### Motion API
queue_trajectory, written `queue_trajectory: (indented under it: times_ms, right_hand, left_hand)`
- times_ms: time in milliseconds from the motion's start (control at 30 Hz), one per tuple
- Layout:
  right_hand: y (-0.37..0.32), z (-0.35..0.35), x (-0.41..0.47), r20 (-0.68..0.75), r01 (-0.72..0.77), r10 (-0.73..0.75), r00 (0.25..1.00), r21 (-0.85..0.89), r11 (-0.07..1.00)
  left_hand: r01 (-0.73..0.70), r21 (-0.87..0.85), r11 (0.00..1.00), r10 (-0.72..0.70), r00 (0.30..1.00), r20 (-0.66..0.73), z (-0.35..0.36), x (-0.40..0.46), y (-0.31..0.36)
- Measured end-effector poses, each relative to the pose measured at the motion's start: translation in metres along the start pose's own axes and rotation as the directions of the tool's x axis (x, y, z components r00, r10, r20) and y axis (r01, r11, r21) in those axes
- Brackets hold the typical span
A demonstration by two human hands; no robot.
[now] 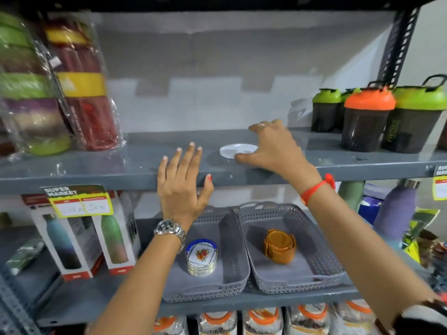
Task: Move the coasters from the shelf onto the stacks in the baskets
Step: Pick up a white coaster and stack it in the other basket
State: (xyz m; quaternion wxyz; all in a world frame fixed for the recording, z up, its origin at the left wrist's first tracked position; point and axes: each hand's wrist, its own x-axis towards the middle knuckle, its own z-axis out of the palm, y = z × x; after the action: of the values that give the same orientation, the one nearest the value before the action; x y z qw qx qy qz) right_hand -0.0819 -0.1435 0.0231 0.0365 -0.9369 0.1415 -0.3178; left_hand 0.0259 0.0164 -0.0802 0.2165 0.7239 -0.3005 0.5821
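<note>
A white round coaster [235, 150] lies flat on the grey upper shelf [96, 170]. My right hand [273, 148] hovers over its right side, fingers spread, thumb touching its near edge. My left hand [181, 180] is raised in front of the shelf edge, open and holding nothing. On the shelf below stand two grey perforated baskets. The left basket [232, 284] holds a stack of floral coasters with a blue rim [202, 257]. The right basket [321, 240] holds a stack of orange coasters [280, 246].
Shaker bottles with green and orange lids [368, 117] stand on the upper shelf at the right. Wrapped containers [79, 88] stand at the left. Boxed bottles [72, 240] sit left of the baskets, a purple bottle [396, 209] to the right. A price tag [79, 201] hangs from the shelf edge.
</note>
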Motion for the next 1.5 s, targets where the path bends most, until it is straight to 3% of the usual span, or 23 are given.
queue_trajectory:
  times_ms: [167, 300, 433, 533, 633, 700, 800, 933, 1067, 1233, 1367, 1500]
  right_hand:
    - [0.012, 0.005, 0.039, 0.316, -0.164, 0.14, 0.938, 0.051, 0.985]
    - [0.014, 0.007, 0.042, 0.416, -0.252, 0.182, 0.891, 0.119, 0.96]
    - [0.015, 0.011, 0.043, 0.408, -0.247, 0.158, 0.899, 0.175, 0.953]
    - [0.012, 0.012, 0.039, 0.297, -0.194, 0.14, 0.944, 0.161, 0.968]
    - [0.006, 0.009, 0.03, 0.044, -0.083, 0.08, 0.996, 0.087, 0.993]
    - [0.003, 0.006, 0.023, -0.123, -0.022, 0.035, 0.992, 0.107, 0.994]
    - [-0.006, 0.002, 0.004, -0.346, 0.091, -0.015, 0.938, 0.205, 0.974]
    - [-0.012, 0.009, -0.019, -0.671, 0.246, -0.092, 0.736, 0.138, 0.959]
    - [-0.02, 0.005, -0.033, -0.792, 0.378, -0.172, 0.586, 0.08, 0.922]
    - [-0.032, -0.005, -0.046, -0.849, 0.442, -0.295, 0.438, -0.082, 0.893]
    - [-0.035, -0.007, -0.051, -0.862, 0.442, -0.318, 0.395, -0.125, 0.888]
    - [-0.035, -0.009, -0.052, -0.882, 0.446, -0.254, 0.397, -0.057, 0.893]
  left_hand:
    - [0.031, -0.029, 0.999, -0.03, 0.999, 0.026, -0.005, 0.003, 0.003]
    - [0.038, -0.043, 0.998, -0.035, 0.998, 0.06, -0.006, 0.004, 0.003]
    - [0.05, -0.056, 0.997, -0.045, 0.995, 0.089, -0.008, 0.005, 0.003]
    - [0.054, -0.064, 0.996, -0.047, 0.994, 0.103, -0.009, 0.004, 0.002]
    - [0.055, -0.064, 0.996, -0.048, 0.993, 0.107, -0.01, 0.005, 0.003]
    - [0.059, -0.063, 0.996, -0.051, 0.993, 0.109, -0.009, 0.004, 0.004]
    - [0.059, -0.068, 0.996, -0.051, 0.993, 0.107, -0.008, 0.003, 0.003]
    - [0.053, -0.082, 0.995, -0.046, 0.996, 0.081, -0.008, 0.004, 0.004]
    - [0.051, -0.095, 0.994, -0.046, 0.997, 0.062, -0.008, 0.005, 0.004]
    - [0.046, -0.072, 0.996, -0.04, 0.996, 0.083, -0.008, 0.005, 0.004]
    - [0.052, -0.102, 0.993, -0.045, 0.996, 0.074, -0.01, 0.006, 0.004]
    - [0.055, -0.094, 0.994, -0.046, 0.994, 0.095, -0.009, 0.005, 0.004]
